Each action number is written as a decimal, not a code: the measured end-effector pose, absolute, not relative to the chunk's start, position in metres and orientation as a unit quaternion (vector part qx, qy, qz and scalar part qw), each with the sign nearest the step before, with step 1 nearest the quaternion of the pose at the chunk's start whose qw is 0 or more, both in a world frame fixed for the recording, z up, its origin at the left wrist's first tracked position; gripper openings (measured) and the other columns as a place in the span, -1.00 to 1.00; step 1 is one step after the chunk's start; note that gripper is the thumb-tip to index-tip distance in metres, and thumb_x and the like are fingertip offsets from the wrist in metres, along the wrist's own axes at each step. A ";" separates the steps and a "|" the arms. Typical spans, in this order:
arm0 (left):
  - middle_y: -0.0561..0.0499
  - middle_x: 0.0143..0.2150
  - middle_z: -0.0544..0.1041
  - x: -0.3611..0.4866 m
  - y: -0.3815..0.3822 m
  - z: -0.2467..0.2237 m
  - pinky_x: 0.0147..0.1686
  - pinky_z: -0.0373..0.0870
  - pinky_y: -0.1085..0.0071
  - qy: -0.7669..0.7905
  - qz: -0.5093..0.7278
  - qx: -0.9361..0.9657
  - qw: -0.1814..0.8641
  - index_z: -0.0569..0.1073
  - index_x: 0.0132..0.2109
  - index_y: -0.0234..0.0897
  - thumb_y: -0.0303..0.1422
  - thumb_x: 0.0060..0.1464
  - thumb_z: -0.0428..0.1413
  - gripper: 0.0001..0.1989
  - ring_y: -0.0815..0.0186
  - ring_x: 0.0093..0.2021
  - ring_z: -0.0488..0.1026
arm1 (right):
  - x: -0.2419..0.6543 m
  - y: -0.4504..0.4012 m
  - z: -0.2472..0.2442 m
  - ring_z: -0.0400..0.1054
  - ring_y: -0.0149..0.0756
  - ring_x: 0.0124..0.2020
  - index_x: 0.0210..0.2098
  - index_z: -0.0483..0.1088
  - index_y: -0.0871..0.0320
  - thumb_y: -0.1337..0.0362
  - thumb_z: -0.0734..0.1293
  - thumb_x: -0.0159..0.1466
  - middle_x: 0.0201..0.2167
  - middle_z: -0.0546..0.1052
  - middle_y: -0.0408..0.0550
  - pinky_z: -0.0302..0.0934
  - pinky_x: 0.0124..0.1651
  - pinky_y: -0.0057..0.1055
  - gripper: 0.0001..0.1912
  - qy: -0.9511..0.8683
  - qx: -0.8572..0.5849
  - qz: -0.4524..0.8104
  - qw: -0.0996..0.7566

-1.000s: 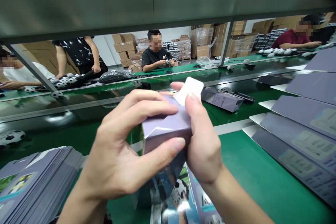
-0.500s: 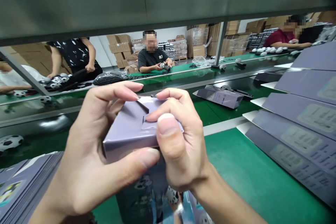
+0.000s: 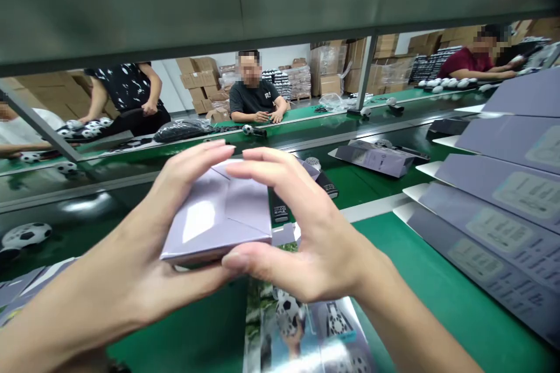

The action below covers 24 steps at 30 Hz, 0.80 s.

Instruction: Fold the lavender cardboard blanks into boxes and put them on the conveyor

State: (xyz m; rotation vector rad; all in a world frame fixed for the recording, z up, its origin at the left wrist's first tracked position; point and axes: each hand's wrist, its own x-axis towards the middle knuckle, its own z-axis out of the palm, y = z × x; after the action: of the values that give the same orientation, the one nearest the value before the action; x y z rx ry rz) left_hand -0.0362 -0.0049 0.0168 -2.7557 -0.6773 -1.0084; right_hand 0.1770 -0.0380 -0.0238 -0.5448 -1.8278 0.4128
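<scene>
Between my hands is a lavender cardboard box (image 3: 219, 210), its glossy flaps folded over the end facing me, with diagonal seams showing. My left hand (image 3: 175, 215) wraps its left side, fingers over the far edge and thumb beneath the near edge. Gripping from the right, my right hand (image 3: 301, 227) has its fingers at the far edge and its thumb against the near edge. The lower part of the box is hidden by my hands. Below my right hand, a printed box (image 3: 306, 332) with soccer ball pictures lies on the green surface.
Lavender cartons (image 3: 490, 204) are stacked at the right, more cartons (image 3: 30, 285) at the left. On the belt lie an open carton (image 3: 376, 158), a soccer-ball item (image 3: 27, 236) and a black-based item (image 3: 326, 183). Co-workers (image 3: 254, 93) sit and stand across the line beneath an overhead panel (image 3: 262, 0).
The slot and tab on the box end are no longer visible; closed flaps with diagonal seams show instead. My right hand has spread from pressing the flap to gripping the side. The printed box is more exposed.
</scene>
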 end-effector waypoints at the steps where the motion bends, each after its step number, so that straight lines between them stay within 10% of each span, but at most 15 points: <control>1: 0.02 0.28 0.28 -0.042 -0.004 0.018 0.13 0.44 0.41 -0.234 -0.315 -0.914 0.100 0.14 0.37 -0.05 0.10 0.09 0.19 -0.19 0.16 0.24 0.31 | 0.178 -0.038 -0.025 0.03 -0.27 0.37 0.26 0.22 0.25 0.15 0.40 0.31 0.27 0.21 0.17 0.12 0.35 -0.38 -0.38 -0.781 -0.232 0.147 0.561; 6: -0.08 0.25 0.25 -0.063 0.013 0.024 0.29 0.19 0.00 -0.339 -0.385 -0.830 0.217 0.25 0.34 -0.08 0.19 -0.08 0.19 -0.10 -0.07 0.21 0.27 | 0.191 -0.032 -0.024 0.05 -0.30 0.36 0.23 0.24 0.10 0.07 0.26 0.41 0.32 0.19 -0.02 0.17 0.32 -0.31 -0.54 -0.745 -0.391 0.090 0.533; 9: -0.08 0.30 0.17 -0.065 0.043 0.000 0.34 0.15 0.04 -0.283 -0.480 -0.795 0.242 0.28 0.32 -0.05 -0.06 -0.01 0.31 -0.22 -0.06 0.31 0.13 | 0.206 -0.027 -0.029 0.20 -0.21 0.26 0.26 0.19 0.00 -0.01 0.16 0.44 0.26 0.29 -0.09 0.21 0.27 -0.18 -0.53 -0.720 -0.568 0.166 0.363; 13: -0.11 0.24 0.17 -0.059 0.088 -0.060 0.20 0.36 0.00 -0.277 -0.430 -0.833 0.211 0.33 0.26 0.00 -0.23 0.20 0.18 -0.51 -0.01 0.25 0.24 | 0.214 -0.022 -0.047 0.25 0.20 0.19 0.25 0.25 0.23 0.15 0.31 0.35 0.18 0.34 0.28 0.14 0.20 0.18 -0.46 -0.694 -0.669 0.228 0.135; 16: -0.17 0.23 0.16 -0.055 0.099 -0.084 0.19 0.36 -0.09 -0.297 -0.399 -0.850 0.173 0.34 0.22 -0.14 -0.25 0.21 0.16 -0.55 -0.05 0.23 0.24 | 0.210 -0.019 -0.056 0.32 0.09 0.12 0.22 0.27 0.27 0.13 0.36 0.32 0.10 0.39 0.26 0.21 0.17 0.08 -0.44 -0.670 -0.697 0.250 0.052; 24: -0.29 0.39 -0.13 -0.050 0.105 -0.112 0.34 0.03 -0.26 -0.362 -0.395 -0.840 0.085 -0.27 0.43 -0.19 -0.19 0.23 0.14 -0.12 -0.19 0.40 -0.10 | 0.206 -0.011 -0.064 0.39 -0.17 -0.06 0.10 0.33 0.21 0.24 0.41 0.31 -0.01 0.43 0.06 0.36 0.03 -0.14 -0.59 -0.637 -0.718 0.282 -0.012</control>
State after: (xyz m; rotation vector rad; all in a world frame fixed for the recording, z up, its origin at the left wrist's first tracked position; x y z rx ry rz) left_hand -0.0500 0.1047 -0.1121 -2.5052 -1.0798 -1.1782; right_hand 0.2059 -0.0106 -0.0637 -2.2715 -2.0157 0.8924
